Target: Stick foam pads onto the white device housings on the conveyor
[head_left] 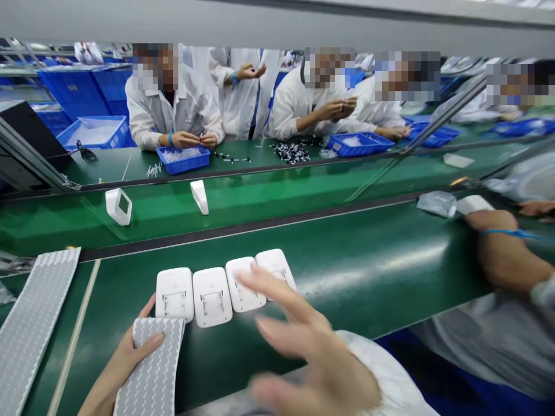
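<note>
Several white plastic housings (212, 297) lie side by side in a row on the green work surface, each with a square recess and small dark marks. My left hand (141, 346) grips a grey strip printed with rows of small white shapes (150, 370), thumb on top, its upper end beside the leftmost housing (174, 289). Blurred by motion, my right hand (312, 341) is spread over the right end of the row. Its fingers are apart with nothing between them. A fingertip overlaps the third housing (247, 300) in view; whether it touches cannot be made out.
Another patterned strip (34, 312) lies at the left. Beyond the dark rail, a green conveyor belt (269, 196) carries white housings (118, 207). Co-workers in white coats sit opposite with blue trays (184, 162). At right are a neighbour's arm (507, 248) and a clear plastic bag (437, 204).
</note>
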Motion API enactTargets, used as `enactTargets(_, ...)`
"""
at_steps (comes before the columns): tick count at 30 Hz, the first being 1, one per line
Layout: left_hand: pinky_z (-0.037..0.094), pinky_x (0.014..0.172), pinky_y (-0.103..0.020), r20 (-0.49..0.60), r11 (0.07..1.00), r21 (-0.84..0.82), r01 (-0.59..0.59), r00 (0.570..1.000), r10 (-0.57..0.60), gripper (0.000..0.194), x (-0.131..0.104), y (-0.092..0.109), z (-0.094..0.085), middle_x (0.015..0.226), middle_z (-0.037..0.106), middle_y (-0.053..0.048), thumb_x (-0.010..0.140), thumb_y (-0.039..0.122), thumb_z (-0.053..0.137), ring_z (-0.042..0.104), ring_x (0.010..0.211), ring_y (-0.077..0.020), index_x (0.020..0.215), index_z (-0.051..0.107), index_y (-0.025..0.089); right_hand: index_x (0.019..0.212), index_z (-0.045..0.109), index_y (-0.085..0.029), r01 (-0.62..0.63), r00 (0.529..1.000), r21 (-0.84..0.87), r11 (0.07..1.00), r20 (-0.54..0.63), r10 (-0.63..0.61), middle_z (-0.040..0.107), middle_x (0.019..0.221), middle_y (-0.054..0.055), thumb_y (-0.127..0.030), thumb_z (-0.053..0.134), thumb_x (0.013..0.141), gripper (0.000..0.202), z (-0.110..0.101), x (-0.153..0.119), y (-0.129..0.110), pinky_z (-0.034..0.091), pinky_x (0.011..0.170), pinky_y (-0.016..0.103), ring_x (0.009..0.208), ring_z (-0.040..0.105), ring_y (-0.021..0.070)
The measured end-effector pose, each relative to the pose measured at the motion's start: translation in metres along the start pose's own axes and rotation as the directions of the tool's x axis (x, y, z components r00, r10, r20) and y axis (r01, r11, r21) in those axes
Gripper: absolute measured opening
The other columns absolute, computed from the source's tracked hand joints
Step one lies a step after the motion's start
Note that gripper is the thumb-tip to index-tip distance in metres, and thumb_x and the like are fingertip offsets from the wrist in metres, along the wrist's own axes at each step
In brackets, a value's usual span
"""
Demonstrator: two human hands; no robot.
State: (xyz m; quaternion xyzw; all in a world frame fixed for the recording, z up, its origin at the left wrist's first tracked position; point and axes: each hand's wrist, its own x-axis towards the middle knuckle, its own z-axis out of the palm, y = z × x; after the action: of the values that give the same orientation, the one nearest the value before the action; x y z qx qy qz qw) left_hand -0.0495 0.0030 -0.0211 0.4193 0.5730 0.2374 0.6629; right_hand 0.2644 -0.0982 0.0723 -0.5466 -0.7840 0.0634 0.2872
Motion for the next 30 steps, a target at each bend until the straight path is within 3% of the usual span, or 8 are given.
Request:
enactTargets(5, 0.063, 0.07, -0.038, -0.014, 0.999, -0.002, 0.032, 0.999, -0.032, 0.121, 0.002, 0.003, 0.003, 0.115, 0.082, -0.011, 0.068, 0.055, 0.095, 0.08, 0.082, -0.0325, 0.168, 0.032, 0.026, 0.163, 0.04, -0.025, 0.08, 0.985, -0.071, 0.994, 0.157, -0.068, 0.024, 0.175, 0.018, -0.06, 0.08, 0.086, 0.093, 0.085, 0.013, 0.042, 0.026, 0.129, 0.068, 0.164, 0.014, 0.0392)
enactTargets(9, 0.064, 0.072, -0.039, -0.026, 0.999, 0.021, 0.036, 0.999, -0.036, 0.125, -0.002, 0.006, 0.009, 0.114, 0.082, -0.011, 0.066, 0.056, 0.095, 0.08, 0.084, -0.0326, 0.168, 0.03, 0.024, 0.161, 0.044, -0.028, 0.045, 0.987, -0.124, 0.991, 0.161, -0.024, 0.02, 0.175, 0.02, -0.062, 0.085, 0.081, 0.097, 0.137, -0.003, 0.063, 0.025, 0.125, 0.074, 0.163, 0.011, 0.046)
enactTargets(14, 0.065, 0.074, -0.041, -0.022, 0.996, 0.058, 0.07, 0.997, -0.069, 0.128, -0.007, 0.007, 0.018, 0.108, 0.083, -0.011, 0.068, 0.059, 0.094, 0.081, 0.086, -0.0343, 0.17, 0.025, 0.025, 0.159, 0.048, -0.031, 0.036, 0.997, -0.103, 0.994, 0.072, -0.028, 0.019, 0.176, 0.017, -0.058, 0.082, 0.086, 0.085, 0.139, -0.003, 0.075, 0.023, 0.126, 0.074, 0.163, 0.012, 0.0451)
enactTargets(17, 0.066, 0.079, -0.04, -0.026, 0.998, 0.056, 0.034, 0.999, -0.033, 0.125, -0.008, 0.007, 0.022, 0.123, 0.079, -0.013, 0.068, 0.056, 0.094, 0.08, 0.097, -0.0352, 0.169, 0.027, 0.026, 0.151, 0.059, -0.031, -0.051, 0.999, 0.173, 0.984, 0.015, 0.049, 0.032, 0.172, 0.015, -0.052, 0.08, 0.09, 0.068, 0.126, 0.0, 0.064, 0.02, 0.129, 0.072, 0.162, 0.022, 0.0421)
enactTargets(19, 0.065, 0.08, -0.038, -0.019, 0.997, 0.07, 0.014, 1.0, -0.012, 0.12, -0.009, 0.009, 0.02, 0.128, 0.077, -0.013, 0.071, 0.053, 0.094, 0.079, 0.102, -0.0352, 0.168, 0.03, 0.027, 0.146, 0.063, -0.031, -0.174, 0.98, 0.514, 0.84, 0.003, 0.201, 0.049, 0.163, 0.013, -0.05, 0.073, 0.097, 0.054, 0.109, 0.002, 0.05, 0.029, 0.129, 0.066, 0.154, 0.043, 0.036)
enactTargets(21, 0.065, 0.078, -0.037, 0.019, 0.998, 0.068, -0.006, 1.0, 0.005, 0.116, -0.012, 0.011, 0.017, 0.125, 0.078, -0.011, 0.075, 0.05, 0.092, 0.079, 0.098, -0.0334, 0.169, 0.028, 0.031, 0.143, 0.065, -0.033, -0.277, 0.935, 0.815, 0.509, 0.105, 0.34, 0.063, 0.151, 0.009, -0.049, 0.06, 0.105, 0.042, 0.086, 0.006, 0.035, 0.043, 0.124, 0.058, 0.141, 0.06, 0.0301)
enactTargets(24, 0.064, 0.072, -0.034, 0.099, 1.0, 0.005, -0.031, 0.995, 0.03, 0.11, -0.019, 0.017, 0.012, 0.109, 0.079, -0.008, 0.082, 0.043, 0.089, 0.078, 0.085, -0.0276, 0.17, 0.023, 0.035, 0.138, 0.07, -0.035, -0.308, 0.905, 0.951, 0.022, 0.286, 0.314, 0.069, 0.144, 0.004, -0.048, 0.051, 0.108, 0.038, 0.052, 0.015, 0.018, 0.051, 0.118, 0.053, 0.135, 0.066, 0.0284)
enactTargets(30, 0.06, 0.069, -0.023, 0.2, 0.975, -0.171, -0.144, 0.964, 0.177, 0.081, -0.033, 0.024, 0.011, 0.095, 0.071, -0.001, 0.081, 0.029, 0.091, 0.071, 0.076, -0.0158, 0.154, 0.055, 0.036, 0.132, 0.074, -0.037, -0.388, 0.878, 0.893, -0.228, 0.433, 0.204, 0.072, 0.139, 0.002, -0.051, 0.057, 0.1, 0.039, 0.029, 0.02, 0.011, 0.058, 0.113, 0.049, 0.132, 0.067, 0.0279)
